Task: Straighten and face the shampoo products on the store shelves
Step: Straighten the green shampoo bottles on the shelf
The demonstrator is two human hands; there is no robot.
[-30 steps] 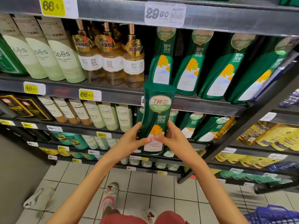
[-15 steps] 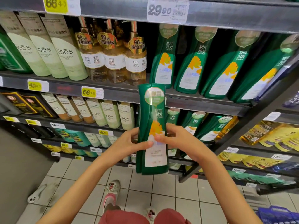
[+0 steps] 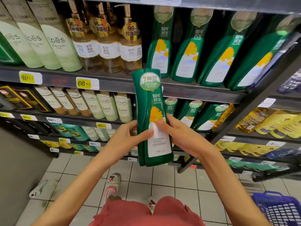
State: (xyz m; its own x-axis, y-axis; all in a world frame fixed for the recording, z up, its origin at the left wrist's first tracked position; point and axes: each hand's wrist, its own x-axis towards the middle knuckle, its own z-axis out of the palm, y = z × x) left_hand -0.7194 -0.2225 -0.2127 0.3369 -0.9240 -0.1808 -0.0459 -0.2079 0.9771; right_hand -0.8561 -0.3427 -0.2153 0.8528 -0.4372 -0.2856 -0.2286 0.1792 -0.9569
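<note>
A phone (image 3: 40, 188) lies on the tiled floor (image 3: 179, 185) at far left, beside a grey wall. Above it, pale green Spes bottles (image 3: 53, 41) lean at the left end of the upper shelf (image 3: 48, 79), then three amber pump bottles (image 3: 107, 46) stand close to its front edge, above a yellow price tag (image 3: 87, 83). At centre, the person's left grip (image 3: 128, 139) clasps a green shampoo bottle (image 3: 146, 101) on its left side, thumb lying across the white label. The bottle is held in open air in front of the shelves, nearly upright, label facing the camera, its cap overlapping the upper shelf's front edge and its base clear above the floor. The right grip (image 3: 179, 137) clasps its right side, thumb on the label, fingers curled behind. Matching green bottles (image 3: 187, 51) line the upper shelf to the right, with smaller ones (image 3: 190, 115) on the shelf below. A blue basket (image 3: 280, 209) sits at bottom right.
</note>
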